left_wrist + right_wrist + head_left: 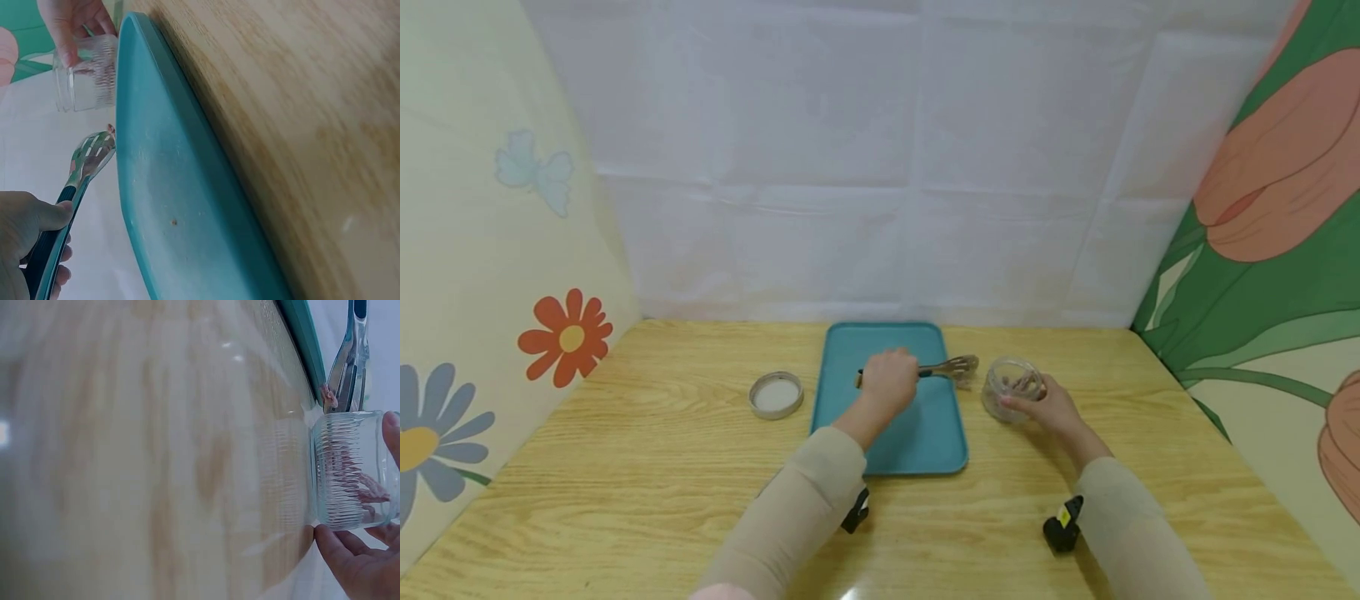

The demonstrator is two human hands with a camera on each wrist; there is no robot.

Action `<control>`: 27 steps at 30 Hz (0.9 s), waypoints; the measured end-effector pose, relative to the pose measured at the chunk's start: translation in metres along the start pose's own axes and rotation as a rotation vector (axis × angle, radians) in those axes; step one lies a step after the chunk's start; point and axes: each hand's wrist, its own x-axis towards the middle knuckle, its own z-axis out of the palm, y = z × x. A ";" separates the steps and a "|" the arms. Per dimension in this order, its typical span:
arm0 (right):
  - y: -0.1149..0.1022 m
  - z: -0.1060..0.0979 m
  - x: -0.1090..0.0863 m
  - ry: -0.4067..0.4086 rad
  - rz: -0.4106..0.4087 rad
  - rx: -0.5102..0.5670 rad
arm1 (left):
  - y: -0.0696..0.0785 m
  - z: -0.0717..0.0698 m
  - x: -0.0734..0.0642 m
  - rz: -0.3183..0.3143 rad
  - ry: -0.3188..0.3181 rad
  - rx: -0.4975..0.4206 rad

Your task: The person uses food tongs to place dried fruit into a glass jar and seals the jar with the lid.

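Observation:
Over the blue tray (pixel 921 433), my left hand (pixel 889 385) grips metal tongs (pixel 953 367) with dark handles and slotted heads. Their heads reach past the tray's right edge, toward the jar. In the right wrist view a small reddish-brown piece (pixel 329 397) is at the tong tips. My right hand (pixel 1054 410) holds an open glass jar (pixel 997 407) upright on the table, thumb and fingers round its side. Inside the ribbed jar lie thin reddish-brown pieces (pixel 374 490), whose kind I cannot tell. One tiny crumb (pixel 174 222) rests on the tray.
A round lid (pixel 777 395) lies left of the tray on the wood-grain table (pixel 662 467). White sheeting (pixel 820 167) hangs behind the table, with flower-printed panels at both sides. Black wrist devices (pixel 1062 529) sit at the sleeves.

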 end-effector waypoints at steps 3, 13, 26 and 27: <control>0.000 0.000 0.001 -0.006 0.002 0.003 | -0.002 0.000 -0.001 -0.021 -0.005 -0.021; 0.001 0.000 0.000 -0.020 0.023 -0.004 | -0.006 -0.003 -0.003 -0.100 0.008 -0.067; -0.001 0.000 -0.001 -0.011 0.016 0.022 | -0.006 -0.009 -0.004 -0.092 0.203 -0.098; -0.001 0.000 -0.001 -0.014 0.012 0.022 | -0.006 -0.010 -0.004 -0.091 0.204 -0.099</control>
